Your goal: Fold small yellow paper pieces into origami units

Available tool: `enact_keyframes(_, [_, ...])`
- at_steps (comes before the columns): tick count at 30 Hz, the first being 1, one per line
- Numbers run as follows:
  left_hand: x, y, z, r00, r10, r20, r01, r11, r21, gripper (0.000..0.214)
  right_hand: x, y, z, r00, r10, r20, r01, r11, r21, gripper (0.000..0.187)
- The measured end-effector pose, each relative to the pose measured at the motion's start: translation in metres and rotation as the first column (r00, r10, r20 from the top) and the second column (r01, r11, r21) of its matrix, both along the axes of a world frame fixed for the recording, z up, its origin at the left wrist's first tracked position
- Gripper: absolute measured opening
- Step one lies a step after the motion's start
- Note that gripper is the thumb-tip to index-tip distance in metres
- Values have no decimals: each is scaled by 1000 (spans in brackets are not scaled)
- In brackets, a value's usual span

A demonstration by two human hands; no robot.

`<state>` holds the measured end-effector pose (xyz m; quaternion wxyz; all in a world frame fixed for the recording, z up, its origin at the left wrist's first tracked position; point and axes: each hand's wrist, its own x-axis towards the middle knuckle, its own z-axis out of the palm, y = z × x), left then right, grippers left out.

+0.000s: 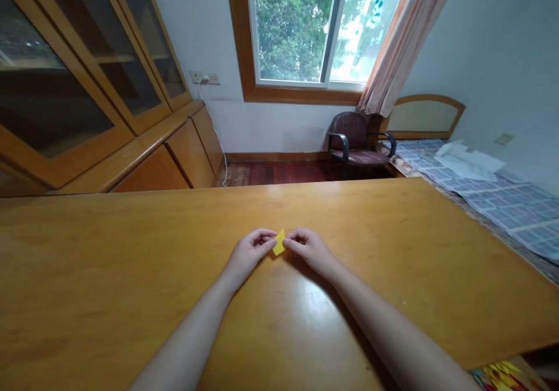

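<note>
A small piece of folded yellow paper [279,244] is held just above the wooden table, with a pointed tip facing up and away from me. My left hand [254,248] pinches its left edge between thumb and fingers. On the opposite edge, my right hand [309,248] pinches the paper the same way. Both thumbs lie on the near face of the paper, and the fingertips behind it are partly hidden. How the folds run is too small to make out.
The wooden table [131,263] spans the foreground. Beyond it stand a glass-door cabinet [117,141] at left, a maroon armchair [356,138] and a bed with a checked sheet [493,199] at right. Colourful items [502,374] show below the table's near right edge.
</note>
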<state>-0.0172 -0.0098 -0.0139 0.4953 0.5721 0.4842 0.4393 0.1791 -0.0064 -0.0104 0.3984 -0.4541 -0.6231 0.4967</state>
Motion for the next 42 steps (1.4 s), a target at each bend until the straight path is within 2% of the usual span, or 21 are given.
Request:
enact_keyframes(6, [2,-2,5,1000,-17,-2,17,1000,-25,25,-4,0,-4,1000,-11,22,11,1000,-1,22])
enact_keyframes(16, [1,1,-3,989,-94,-112,90,995,-34,30,-2,-2,-3,998,-66,21,65,997,39,23])
enact_keyframes(22, [1,-1,1,997,-59,-46,56,997,-61,30,-1,-1,-9,998,-58,-32,58,998,4,22])
enact_keyframes(32, [1,-2,6,997,-41,59,48,991,-123,43,-3,-3,-6,983,-60,-173,47,996,-81,25])
enact_keyframes(36, [0,-2,7,995,-28,98,40,991,-124,43,-1,-5,-8,984,-46,-174,40,998,-41,24])
enact_keyframes(42, [0,-2,5,993,-13,113,26,993,-117,41,2,-5,-11,999,6,-49,-3,998,70,11])
